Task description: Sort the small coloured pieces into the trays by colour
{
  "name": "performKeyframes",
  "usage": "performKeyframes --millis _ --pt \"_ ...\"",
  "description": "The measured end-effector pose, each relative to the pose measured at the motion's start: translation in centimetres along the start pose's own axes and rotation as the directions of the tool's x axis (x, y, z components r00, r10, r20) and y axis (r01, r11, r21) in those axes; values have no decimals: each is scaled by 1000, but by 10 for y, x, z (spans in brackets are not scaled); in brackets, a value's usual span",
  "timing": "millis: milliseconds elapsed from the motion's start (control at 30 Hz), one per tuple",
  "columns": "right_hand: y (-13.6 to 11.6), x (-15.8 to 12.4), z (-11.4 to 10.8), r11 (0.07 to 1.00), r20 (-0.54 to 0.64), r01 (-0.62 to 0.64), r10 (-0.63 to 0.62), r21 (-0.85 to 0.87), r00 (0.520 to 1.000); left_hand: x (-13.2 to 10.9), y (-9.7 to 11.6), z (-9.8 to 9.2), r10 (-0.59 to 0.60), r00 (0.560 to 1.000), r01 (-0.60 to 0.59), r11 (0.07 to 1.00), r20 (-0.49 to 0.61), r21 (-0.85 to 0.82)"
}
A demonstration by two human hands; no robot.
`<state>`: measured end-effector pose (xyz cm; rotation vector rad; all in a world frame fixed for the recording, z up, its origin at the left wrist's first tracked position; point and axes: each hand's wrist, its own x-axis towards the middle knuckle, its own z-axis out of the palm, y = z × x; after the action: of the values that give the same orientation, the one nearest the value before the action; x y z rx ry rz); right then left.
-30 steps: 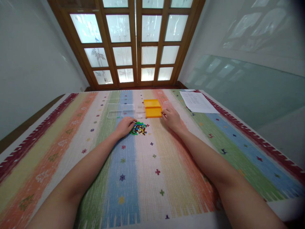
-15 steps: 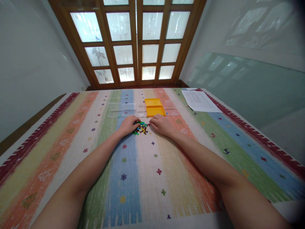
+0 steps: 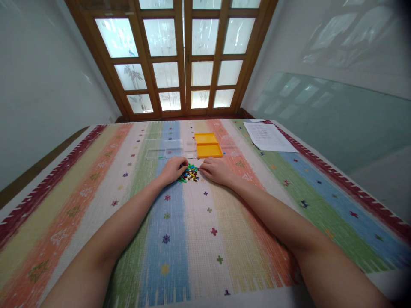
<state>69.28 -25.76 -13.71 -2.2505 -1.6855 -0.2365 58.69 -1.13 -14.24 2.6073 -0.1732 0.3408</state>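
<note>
A small heap of mixed green, blue, yellow, brown and white pieces (image 3: 191,174) lies on the striped cloth between my hands. My left hand (image 3: 174,169) rests at the heap's left side, its fingers bent in and touching the pieces. At the right edge of the heap is my right hand (image 3: 215,170), with thumb and fingertips drawn together. Whatever either set of fingertips holds is too small or hidden to name. Just beyond the hands stands an open orange-yellow box (image 3: 209,150), its lid folded back. A clear plastic case (image 3: 156,154) lies open to its left.
Another clear plastic tray (image 3: 231,152) sits right of the orange-yellow box, with a small blue piece beside it. A printed paper sheet (image 3: 270,137) lies at the far right. The striped tablecloth (image 3: 199,239) covers the table, and wooden glazed doors (image 3: 184,64) stand behind.
My right hand has shifted slightly left, closer to the heap. My left hand stays nearly in place at the heap's left edge.
</note>
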Motion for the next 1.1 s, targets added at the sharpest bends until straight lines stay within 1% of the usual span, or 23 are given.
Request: performKeyframes --millis 167,300,433,567,700,767,833,900,1000,1100 --pt "1 -1 1 999 -14 8 -8 34 1000 -2 7 3 28 999 -28 1000 26 12" --pt "2 -2 1 999 -26 10 -9 48 1000 -2 9 5 31 999 -31 999 13 -9" --pt "3 -2 3 999 -27 9 -8 51 1000 -2 5 4 -5 998 0 996 -66 -87" --pt "4 -2 5 998 -33 15 -13 65 999 -2 1 3 -60 987 34 985 -150 -169" --pt "4 -2 4 998 -44 12 -9 57 999 -1 -4 2 -118 974 79 977 -193 -197" --pt "3 -2 4 999 -54 5 -3 51 999 1 -9 1 -148 961 99 973 -233 -210" --pt "3 -2 5 999 -56 6 -3 52 998 2 -15 -2 -186 937 120 966 -295 -228" --pt "4 -3 6 999 -51 7 -5 53 999 4 -23 -7 -227 899 141 960 -374 -243" --pt "5 -2 8 998 -30 10 -8 56 1000 6 -41 -16 -304 816 197 946 -491 -257" --pt "6 -2 9 999 -6 17 -16 50 1000 4 -61 -26 -406 733 293 912 -545 -287"
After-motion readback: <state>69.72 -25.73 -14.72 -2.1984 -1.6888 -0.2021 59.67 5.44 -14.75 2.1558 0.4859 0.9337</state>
